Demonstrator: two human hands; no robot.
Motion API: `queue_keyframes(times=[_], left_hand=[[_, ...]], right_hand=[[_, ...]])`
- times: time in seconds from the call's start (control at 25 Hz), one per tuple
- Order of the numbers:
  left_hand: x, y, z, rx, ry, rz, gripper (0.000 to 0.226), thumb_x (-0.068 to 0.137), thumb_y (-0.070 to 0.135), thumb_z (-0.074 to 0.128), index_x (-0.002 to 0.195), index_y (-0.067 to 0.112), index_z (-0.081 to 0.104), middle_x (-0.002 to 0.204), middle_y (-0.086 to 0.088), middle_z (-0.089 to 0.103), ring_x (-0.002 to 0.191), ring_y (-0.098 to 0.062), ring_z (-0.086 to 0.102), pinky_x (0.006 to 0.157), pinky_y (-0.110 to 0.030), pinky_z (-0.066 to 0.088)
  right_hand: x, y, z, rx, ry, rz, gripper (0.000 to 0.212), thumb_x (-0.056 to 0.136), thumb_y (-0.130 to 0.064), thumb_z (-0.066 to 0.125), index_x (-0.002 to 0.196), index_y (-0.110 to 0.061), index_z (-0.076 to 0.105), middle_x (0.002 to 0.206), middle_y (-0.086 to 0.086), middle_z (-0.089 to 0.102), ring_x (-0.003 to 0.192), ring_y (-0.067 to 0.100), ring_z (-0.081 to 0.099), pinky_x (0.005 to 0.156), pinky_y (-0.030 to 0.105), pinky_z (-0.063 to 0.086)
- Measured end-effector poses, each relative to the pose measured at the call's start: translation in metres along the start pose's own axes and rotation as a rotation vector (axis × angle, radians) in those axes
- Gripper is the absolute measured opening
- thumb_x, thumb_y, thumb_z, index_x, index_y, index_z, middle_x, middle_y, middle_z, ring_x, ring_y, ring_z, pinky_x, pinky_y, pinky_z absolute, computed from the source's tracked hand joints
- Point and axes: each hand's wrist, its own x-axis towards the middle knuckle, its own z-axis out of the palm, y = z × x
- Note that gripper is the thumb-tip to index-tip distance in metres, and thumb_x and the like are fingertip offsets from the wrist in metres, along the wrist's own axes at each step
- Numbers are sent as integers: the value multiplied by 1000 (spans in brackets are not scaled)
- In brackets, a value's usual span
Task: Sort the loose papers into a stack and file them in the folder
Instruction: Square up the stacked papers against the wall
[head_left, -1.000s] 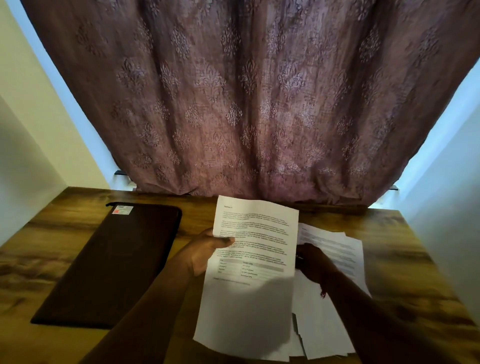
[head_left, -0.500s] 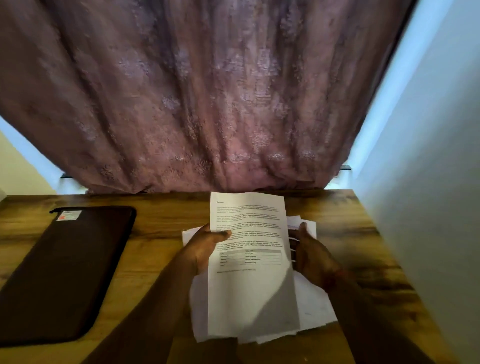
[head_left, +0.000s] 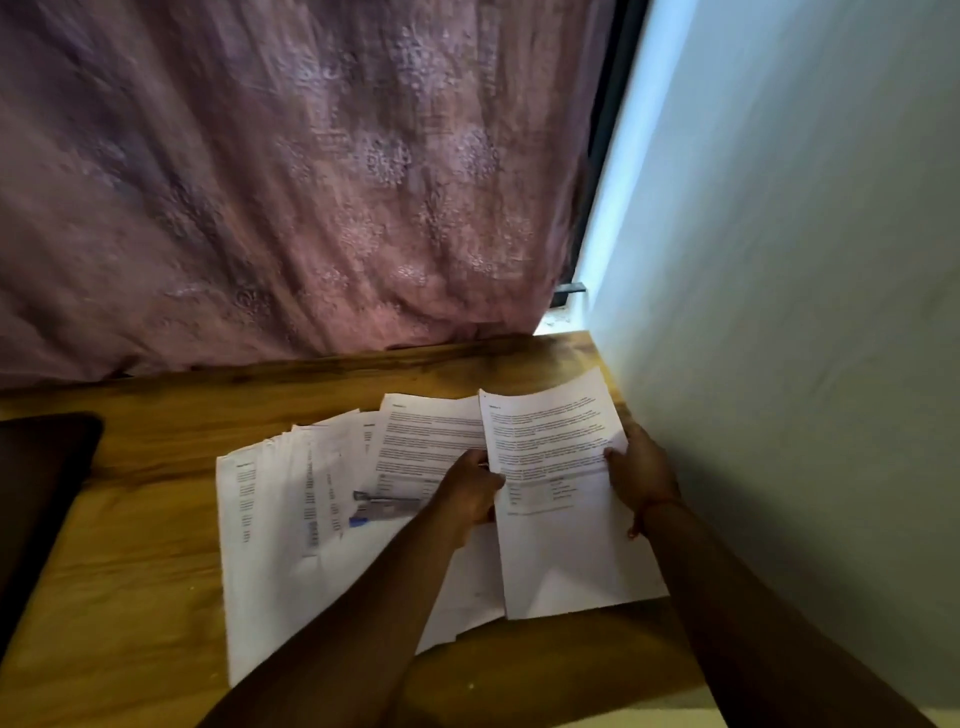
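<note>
1. Head view: we grip one printed sheet (head_left: 558, 499) by both edges, left hand (head_left: 467, 493) and right hand (head_left: 641, 475).
2. Loose papers (head_left: 311, 499) lie fanned on the desk (head_left: 130, 597); the folder (head_left: 36, 483) lies far left.
3. Still gathering; next, square the sheets.

Cut off by the left picture edge: the dark folder (head_left: 41, 499) at the table's (head_left: 156, 597) left edge, only one rounded corner showing. Print on the fanned loose papers (head_left: 291, 519) too blurred to read. Partly hidden under the left forearm: a pen (head_left: 387, 503) lying on them.
</note>
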Motion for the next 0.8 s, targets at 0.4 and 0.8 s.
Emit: queue_keyframes(times=[0.4,0.8], left_hand=[[16,-9,39,673,0,284,42,92,9,54,133,17,56,128,-6,63,115,-27,58,88,-28,42],[31,-21,38,804,117,259,42,88,6,59,129,15,56,117,-9,66,108,-27,63,92,-38,53]], right_hand=[[12,25,-4,-179,145,-99,47,74,8,43,115,-12,54,118,14,54,101,33,57,85,38,52],[21,39,6,-293,45,-145,40,70,12,42,103,-9,51,117,13,50,96,36,57,80,43,54]])
